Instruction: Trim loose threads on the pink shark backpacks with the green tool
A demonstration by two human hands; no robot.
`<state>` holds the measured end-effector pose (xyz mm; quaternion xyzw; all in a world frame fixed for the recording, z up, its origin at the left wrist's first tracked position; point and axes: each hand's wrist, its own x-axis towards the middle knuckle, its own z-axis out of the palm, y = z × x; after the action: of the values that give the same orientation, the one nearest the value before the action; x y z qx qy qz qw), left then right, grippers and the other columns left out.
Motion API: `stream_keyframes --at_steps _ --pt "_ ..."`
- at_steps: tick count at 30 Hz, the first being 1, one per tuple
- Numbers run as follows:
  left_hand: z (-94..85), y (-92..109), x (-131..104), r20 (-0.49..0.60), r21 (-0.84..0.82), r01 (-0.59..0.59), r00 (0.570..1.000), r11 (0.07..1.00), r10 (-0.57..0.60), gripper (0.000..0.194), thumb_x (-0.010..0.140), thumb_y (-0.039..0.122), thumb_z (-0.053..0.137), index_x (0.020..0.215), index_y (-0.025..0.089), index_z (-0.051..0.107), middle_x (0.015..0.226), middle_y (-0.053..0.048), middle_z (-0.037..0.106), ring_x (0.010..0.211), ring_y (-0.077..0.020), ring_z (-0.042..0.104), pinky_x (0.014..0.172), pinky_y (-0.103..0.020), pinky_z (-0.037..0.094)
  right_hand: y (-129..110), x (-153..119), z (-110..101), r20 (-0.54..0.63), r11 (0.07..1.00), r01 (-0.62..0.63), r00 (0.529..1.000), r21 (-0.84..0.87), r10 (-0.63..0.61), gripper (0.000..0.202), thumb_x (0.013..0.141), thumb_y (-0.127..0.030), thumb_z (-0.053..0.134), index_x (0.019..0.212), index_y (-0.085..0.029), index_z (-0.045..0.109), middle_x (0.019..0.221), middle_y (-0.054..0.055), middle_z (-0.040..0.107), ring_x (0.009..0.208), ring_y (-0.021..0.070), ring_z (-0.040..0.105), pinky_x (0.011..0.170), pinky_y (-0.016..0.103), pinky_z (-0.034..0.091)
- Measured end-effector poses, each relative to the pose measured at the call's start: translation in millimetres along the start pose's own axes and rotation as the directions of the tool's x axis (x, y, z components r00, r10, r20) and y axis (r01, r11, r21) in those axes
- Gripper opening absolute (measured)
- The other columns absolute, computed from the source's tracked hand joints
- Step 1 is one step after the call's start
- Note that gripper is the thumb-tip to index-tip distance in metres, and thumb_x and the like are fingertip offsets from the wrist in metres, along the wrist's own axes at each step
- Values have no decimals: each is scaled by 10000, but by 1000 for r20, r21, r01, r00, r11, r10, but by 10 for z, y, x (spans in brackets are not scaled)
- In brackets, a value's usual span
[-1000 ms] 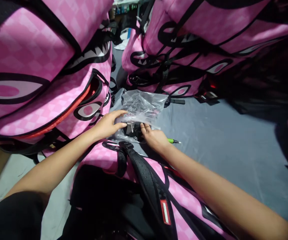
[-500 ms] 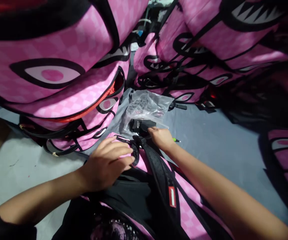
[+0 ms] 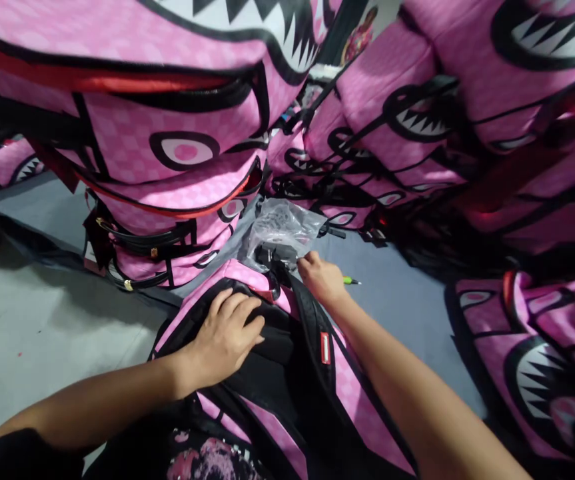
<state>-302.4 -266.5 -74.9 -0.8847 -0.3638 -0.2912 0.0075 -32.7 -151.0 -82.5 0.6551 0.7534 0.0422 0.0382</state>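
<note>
A pink checkered backpack (image 3: 354,383) with black trim lies before me, its black padded back panel (image 3: 272,333) and a shoulder strap (image 3: 313,327) facing up. My left hand (image 3: 230,337) rests on that panel with its fingers stretched out, holding nothing. Beyond the pack's top end, a clear plastic bag (image 3: 282,220) has small black pieces (image 3: 282,253) at its mouth. Right beside them my right hand (image 3: 320,275) is closed, knuckles up; what is in its fingers is hidden.
Stacked pink backpacks (image 3: 187,150) with shark-teeth and eye prints rise at the left. More backpacks (image 3: 377,100) are piled at the back right, and others (image 3: 537,373) lie at the right. A green pen-like item (image 3: 351,281) lies on the grey table (image 3: 392,267).
The view has shifted, showing more of the stacks. My left hand now lies flatter on the back panel, which is more exposed. My right hand stays closed by the plastic bag.
</note>
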Motion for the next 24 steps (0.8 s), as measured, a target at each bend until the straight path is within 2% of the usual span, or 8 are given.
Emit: stream_keyframes --at_steps 4,7,11,15,17,20,22,24 --pt "-16 57 -86 122 -25 6 993 1000 -2 295 914 178 567 1207 182 592 1098 -64 640 1028 -232 561 959 -424 467 -61 151 23 -39 995 15 999 101 -11 154 891 -153 540 882 -159 694 929 99 700 721 170 654 587 248 380" --pt "-43 36 -71 255 -60 95 964 994 -76 232 895 143 585 1116 208 600 953 -19 635 871 -205 569 803 -379 485 -48 126 -135 -111 974 -51 991 222 77 182 942 -267 517 904 -152 653 789 55 684 639 157 625 560 238 403" --pt "-25 1 -4 313 -106 178 940 978 -137 146 889 154 602 1026 204 598 929 -14 634 862 -211 564 794 -381 462 -24 -266 -525 -183 911 -128 960 392 214 385 994 -468 399 891 -148 588 665 13 624 521 127 556 501 226 413" --pt "43 -14 -11 285 -158 151 953 976 -101 82 911 155 562 978 198 583 971 -30 636 879 -210 551 811 -381 437 -57 -611 -748 -323 761 -60 882 646 344 378 881 -556 580 765 -197 558 583 -27 545 517 127 502 506 234 390" --pt "64 -11 -29 275 -146 131 958 981 -87 85 915 159 552 987 195 578 982 -38 637 884 -218 548 806 -388 430 -52 -562 -668 -293 790 -143 877 596 380 345 843 -514 640 727 -204 543 630 -8 568 578 134 510 538 237 377" --pt "68 17 -58 273 -143 103 960 984 -61 87 914 162 549 992 193 572 965 -37 633 870 -217 544 799 -387 432 -2 -210 -359 -36 827 -328 922 457 385 348 797 -479 701 664 -204 534 606 13 596 574 145 527 512 238 349" --pt "66 41 -81 264 -141 97 963 985 -57 100 916 157 539 1005 193 566 957 -34 627 867 -215 541 802 -387 437 15 110 -130 97 825 -342 937 451 336 394 752 -473 747 576 -202 523 490 -6 547 482 138 509 460 231 337" --pt "75 55 -99 250 -133 102 966 986 -66 122 915 151 530 1025 195 561 953 -31 623 864 -216 540 801 -389 441 3 403 54 133 835 -295 956 466 263 427 737 -472 758 513 -202 515 405 -28 481 409 126 476 424 225 337"
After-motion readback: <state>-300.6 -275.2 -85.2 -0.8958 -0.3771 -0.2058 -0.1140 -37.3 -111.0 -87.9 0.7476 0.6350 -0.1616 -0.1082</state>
